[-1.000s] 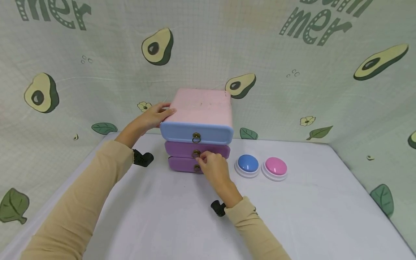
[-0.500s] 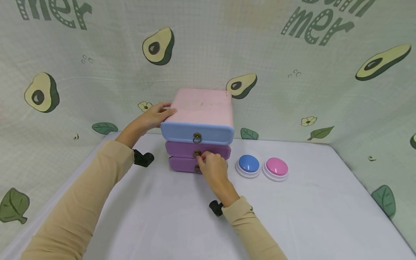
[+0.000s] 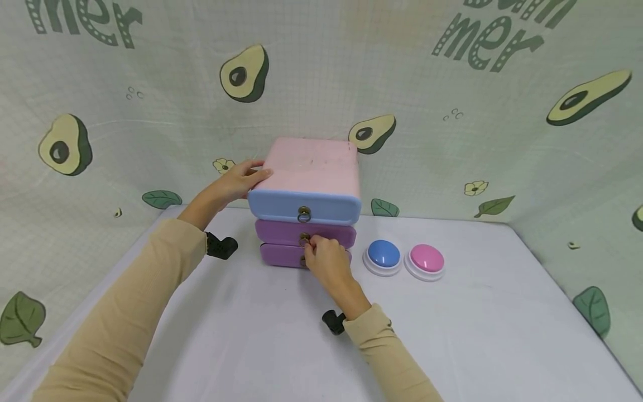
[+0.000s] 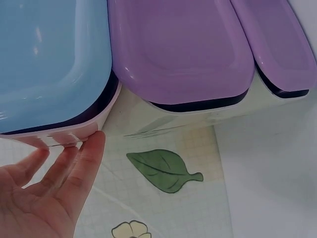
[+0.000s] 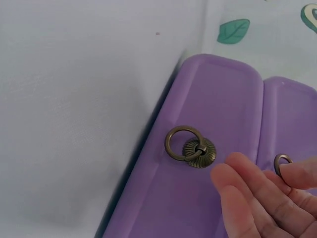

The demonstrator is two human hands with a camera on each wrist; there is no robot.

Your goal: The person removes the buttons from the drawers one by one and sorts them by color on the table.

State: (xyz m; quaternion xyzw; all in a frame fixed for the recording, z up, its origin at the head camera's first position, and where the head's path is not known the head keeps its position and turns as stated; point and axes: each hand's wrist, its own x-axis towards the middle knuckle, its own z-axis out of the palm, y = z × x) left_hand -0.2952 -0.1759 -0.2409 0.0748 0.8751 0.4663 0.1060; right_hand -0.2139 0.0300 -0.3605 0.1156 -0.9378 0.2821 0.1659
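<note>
A small chest of drawers has a pink top (image 3: 313, 164), a blue top drawer (image 3: 303, 206) and two purple drawers below. My left hand (image 3: 242, 177) rests against the chest's upper left side, thumb by the top edge. In the left wrist view, its fingers (image 4: 85, 168) reach out straight and touch the pink side wall. My right hand (image 3: 329, 259) pinches the brass ring pull (image 5: 282, 162) of the middle purple drawer (image 3: 276, 230) between thumb and fingers. The bottom purple drawer (image 3: 278, 254) has its own brass ring (image 5: 184, 144) beside the right fingertips, hanging free.
Right of the chest, a blue push button (image 3: 384, 254) and a pink push button (image 3: 427, 258) stand side by side on the white tabletop (image 3: 251, 335). Behind everything hangs a cloth (image 3: 301, 84) printed with avocados and leaves.
My right hand's wrist has shifted very slightly left while its fingers stay at the middle drawer's ring. The left hand and the drawers look unmoved.
</note>
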